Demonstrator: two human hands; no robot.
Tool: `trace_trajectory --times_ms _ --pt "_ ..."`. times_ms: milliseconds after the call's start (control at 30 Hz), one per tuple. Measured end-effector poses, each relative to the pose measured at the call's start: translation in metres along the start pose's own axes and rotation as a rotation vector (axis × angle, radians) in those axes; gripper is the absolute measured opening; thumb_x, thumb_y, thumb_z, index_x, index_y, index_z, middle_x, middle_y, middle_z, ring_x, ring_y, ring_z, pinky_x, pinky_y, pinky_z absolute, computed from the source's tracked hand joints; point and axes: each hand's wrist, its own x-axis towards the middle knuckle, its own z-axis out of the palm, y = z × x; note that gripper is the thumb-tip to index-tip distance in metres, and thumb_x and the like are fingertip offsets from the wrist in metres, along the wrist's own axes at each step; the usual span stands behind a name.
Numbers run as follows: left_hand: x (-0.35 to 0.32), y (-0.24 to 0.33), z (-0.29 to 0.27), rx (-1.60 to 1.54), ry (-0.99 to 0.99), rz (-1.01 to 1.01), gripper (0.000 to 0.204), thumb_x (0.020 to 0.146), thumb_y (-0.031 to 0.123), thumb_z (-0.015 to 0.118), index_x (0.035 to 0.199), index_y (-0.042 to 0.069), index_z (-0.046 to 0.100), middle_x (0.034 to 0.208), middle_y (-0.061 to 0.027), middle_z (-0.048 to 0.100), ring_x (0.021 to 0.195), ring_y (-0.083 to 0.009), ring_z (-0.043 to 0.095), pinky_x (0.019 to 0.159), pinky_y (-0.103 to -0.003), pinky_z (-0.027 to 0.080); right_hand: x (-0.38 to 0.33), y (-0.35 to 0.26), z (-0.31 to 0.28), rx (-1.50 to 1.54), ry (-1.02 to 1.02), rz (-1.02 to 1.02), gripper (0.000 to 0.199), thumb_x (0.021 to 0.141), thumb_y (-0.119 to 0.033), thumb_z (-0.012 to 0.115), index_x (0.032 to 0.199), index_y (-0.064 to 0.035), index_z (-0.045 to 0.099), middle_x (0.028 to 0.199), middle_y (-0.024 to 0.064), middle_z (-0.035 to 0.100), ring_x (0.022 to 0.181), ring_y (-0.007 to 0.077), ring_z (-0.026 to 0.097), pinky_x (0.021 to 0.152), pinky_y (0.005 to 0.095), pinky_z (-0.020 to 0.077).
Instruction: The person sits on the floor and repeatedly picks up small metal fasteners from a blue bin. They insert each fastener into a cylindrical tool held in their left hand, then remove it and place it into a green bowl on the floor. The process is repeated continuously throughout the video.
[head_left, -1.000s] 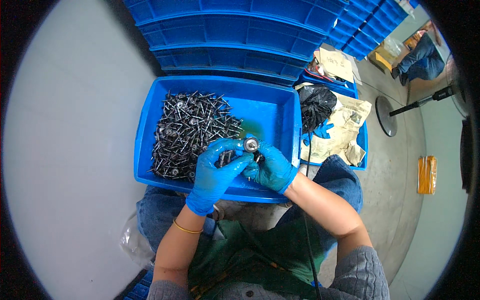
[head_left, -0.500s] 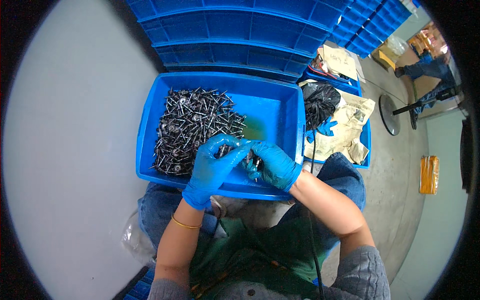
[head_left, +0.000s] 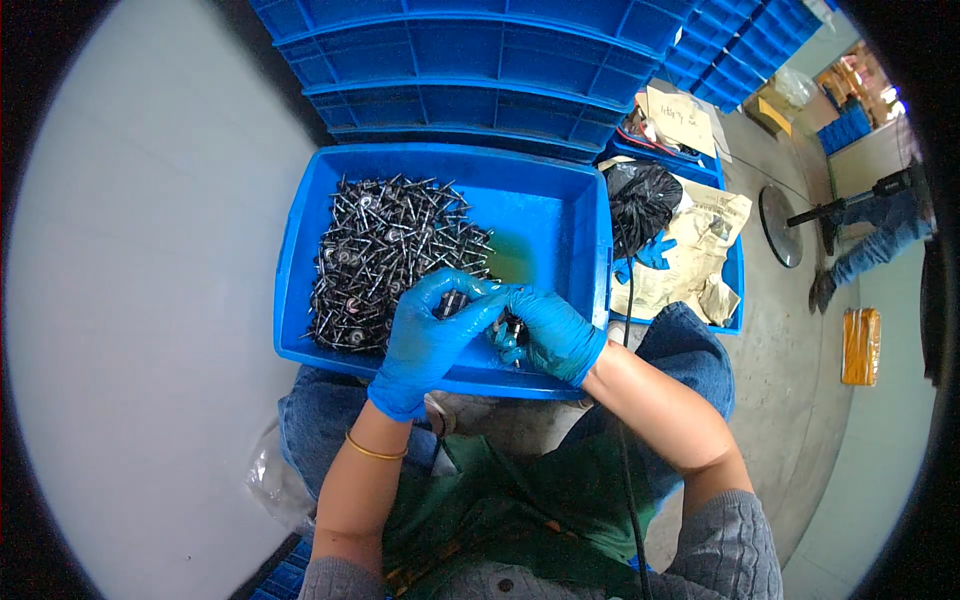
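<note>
A: Head view: where do we find the parts?

B: Taking the clock from the centre of the tray [head_left: 510,205], we see the loose pile [head_left: 390,245] at nine to ten o'clock. One dark part [head_left: 515,328] sits at four o'clock, in the right hand [head_left: 562,336]. Stacked crates [head_left: 465,55] stand beyond, at twelve.

A: Finger state?

B: The right fingers curl closed around that part. The left hand [head_left: 415,340], at seven o'clock, has thumb and forefinger drawn together toward the right fingertips; we cannot tell what they grip.

A: Progress?

B: We judge one part to be mid-handling. Nothing visible separates finished parts from unfinished, so we cannot count either.
</note>
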Motion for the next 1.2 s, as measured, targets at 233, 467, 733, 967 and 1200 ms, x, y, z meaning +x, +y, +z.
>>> trace_trajectory --times_ms 233,467,733,967,1200 --pt "-0.001 -0.001 -0.001 -0.181 0.026 -0.181 0.008 0.075 0.005 0.052 0.079 0.002 0.058 0.071 -0.001 0.054 0.063 -0.0056 0.048 0.057 -0.019 0.039 -0.002 -0.003 0.009 0.117 0.099 0.121 0.024 0.084 -0.025 0.042 0.071 -0.0081 0.053 0.055 0.0009 0.05 0.039 0.0064 0.044 0.03 0.0189 0.0348" --pt "0.0 -0.003 0.002 -0.293 0.002 -0.188 0.009 0.077 0.007 0.052 0.082 0.004 0.058 0.057 0.0028 0.048 0.046 -0.0007 0.04 0.037 -0.014 0.029 -0.007 -0.006 0.002 0.191 0.068 0.129 0.022 0.083 -0.027 0.045 0.073 -0.0089 0.053 0.057 0.0011 0.051 0.039 0.0056 0.044 0.03 0.0173 0.034" --pt "-0.002 0.0 0.007 -0.333 0.003 -0.194 0.016 0.074 0.001 0.046 0.083 -0.001 0.058 0.081 -0.0042 0.057 0.073 -0.0094 0.052 0.067 -0.022 0.042 -0.013 -0.011 -0.001 0.325 0.018 0.099 0.019 0.083 -0.024 0.046 0.082 -0.0069 0.053 0.066 0.0026 0.054 0.046 0.0058 0.049 0.036 0.0165 0.0405" --pt "-0.002 0.0 0.011 -0.346 0.053 -0.193 0.015 0.075 0.002 0.047 0.086 -0.002 0.057 0.08 -0.0044 0.057 0.071 -0.0086 0.051 0.065 -0.021 0.042 -0.013 -0.014 -0.003 0.409 -0.02 0.096 0.019 0.083 -0.024 0.045 0.085 -0.0064 0.054 0.068 0.0035 0.054 0.049 0.0072 0.051 0.041 0.0176 0.0456" --pt "-0.004 -0.001 0.015 -0.158 0.148 -0.067 0.015 0.073 0.004 0.057 0.088 0.003 0.057 0.073 -0.002 0.053 0.063 -0.0085 0.05 0.057 -0.021 0.042 -0.008 -0.012 -0.008 0.451 -0.075 0.086 0.02 0.084 -0.024 0.045 0.08 -0.0064 0.053 0.066 0.0037 0.054 0.049 0.0088 0.05 0.041 0.0198 0.0443"
